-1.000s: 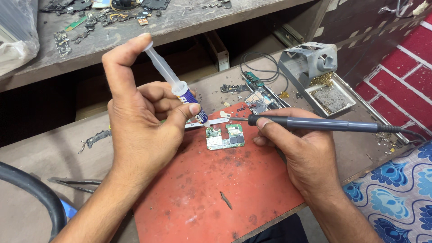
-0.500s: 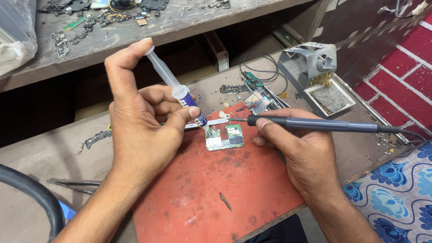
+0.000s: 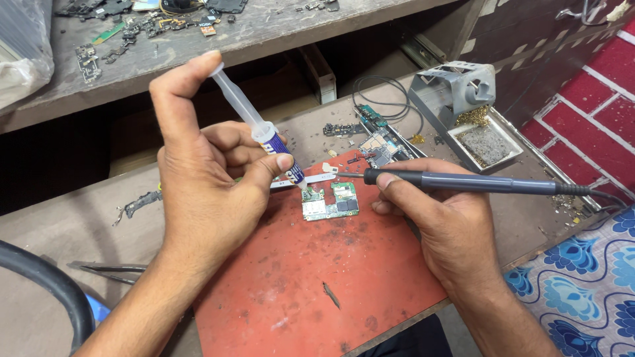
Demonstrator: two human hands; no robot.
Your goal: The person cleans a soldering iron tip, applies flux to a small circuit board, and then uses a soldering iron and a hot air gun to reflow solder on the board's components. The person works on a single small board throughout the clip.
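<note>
Nearest the camera, a red work mat (image 3: 344,277) lies under both hands. Left hand (image 3: 205,192) fingers are wrapped tight round a syringe (image 3: 264,132), thumb on top of the plunger, nozzle slanting down to the near-left corner of a small green circuit board (image 3: 330,201). The board lies on the mat just beyond the left fingertips, between the two hands. Right hand (image 3: 440,218) fingers pinch a soldering iron (image 3: 463,183) like a pen, tip hovering just above the board's far edge, apart from it. Step in hand, as I read it: dispensing paste onto the board. Next move likely calls for a gentle thumb press, nozzle steady. Further off, beyond the right fingers, an iron stand (image 3: 463,99) with a sponge tray.
</note>
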